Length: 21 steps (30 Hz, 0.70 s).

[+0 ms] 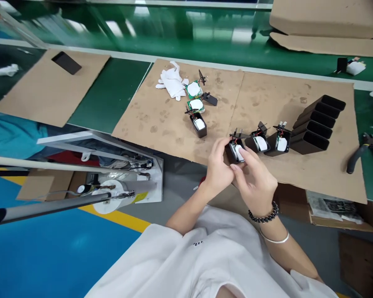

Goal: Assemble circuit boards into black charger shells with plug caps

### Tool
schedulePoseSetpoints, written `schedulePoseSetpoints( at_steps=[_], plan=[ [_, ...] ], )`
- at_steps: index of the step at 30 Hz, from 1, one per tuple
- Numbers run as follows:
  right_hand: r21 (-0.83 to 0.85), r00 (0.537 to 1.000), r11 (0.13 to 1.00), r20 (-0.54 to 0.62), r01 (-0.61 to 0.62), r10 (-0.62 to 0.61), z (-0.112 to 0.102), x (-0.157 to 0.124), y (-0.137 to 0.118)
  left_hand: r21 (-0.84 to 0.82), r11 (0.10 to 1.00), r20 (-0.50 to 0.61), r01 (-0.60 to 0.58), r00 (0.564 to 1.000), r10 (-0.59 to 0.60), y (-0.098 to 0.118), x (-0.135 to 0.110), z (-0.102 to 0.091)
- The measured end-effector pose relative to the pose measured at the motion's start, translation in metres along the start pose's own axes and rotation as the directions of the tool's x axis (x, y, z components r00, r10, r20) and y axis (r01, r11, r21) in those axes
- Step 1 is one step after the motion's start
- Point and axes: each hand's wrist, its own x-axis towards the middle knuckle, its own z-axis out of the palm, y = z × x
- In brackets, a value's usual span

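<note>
On the cardboard-covered surface [155, 120], white gloves [173, 82] lie left, beside two green circuit boards [194, 90] and a filled black case [199, 125]. At the near edge, the left hand [219, 163] and right hand [255, 178] pinch another black case [235, 151] between them, right fingertips at its white insert [238, 153]. Rightward: two more filled cases [279, 142], four black cases [312, 132] in a row, then pliers [368, 141].

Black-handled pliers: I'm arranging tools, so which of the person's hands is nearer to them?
Right. The right hand is left of the pliers, at the right side of a black case; the left hand is farther left, at that case's other side.
</note>
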Motion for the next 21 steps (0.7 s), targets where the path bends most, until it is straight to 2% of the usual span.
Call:
schedulePoseSetpoints(
  at_steps=[3, 5, 8, 10, 13, 16, 21],
  plan=[
    [-0.057, 0.999, 0.998, 0.017, 0.028, -0.027, 0.016, 0.005, 0.005, 0.092, 0.996, 0.021, -0.019, 1.0, 0.017, -0.013, 0.004, -0.008],
    [-0.094, 0.998, 0.993, 0.01, 0.07, -0.07, 0.02, 0.009, 0.008, 0.102, 0.995, 0.11, -0.017, 0.994, 0.006, -0.019, 0.006, -0.017],
    [-0.14, 0.992, 0.983, 0.003, 0.121, -0.122, 0.016, 0.015, 0.007, -0.005, 1.0, 0.245, -0.002, 0.97, 0.003, -0.023, 0.008, -0.03],
    [-0.18, 0.989, 0.973, -0.003, 0.146, -0.149, 0.01, 0.017, 0.007, -0.125, 0.992, 0.273, 0.025, 0.962, 0.01, -0.023, 0.008, -0.037],
    [-0.256, 0.979, 0.946, 0.011, 0.199, -0.203, 0.005, 0.019, 0.01, -0.258, 0.966, 0.218, 0.031, 0.975, 0.027, -0.024, 0.006, -0.042],
    [-0.216, 0.977, 0.952, 0.041, 0.215, -0.211, 0.001, 0.02, 0.014, -0.355, 0.935, 0.131, 0.009, 0.991, 0.04, -0.028, 0.004, -0.043],
    [-0.202, 0.984, 0.963, 0.016, 0.179, -0.18, -0.001, 0.015, 0.017, -0.485, 0.872, 0.057, 0.072, 0.997, -0.051, -0.033, 0.005, -0.042]
  ],
)
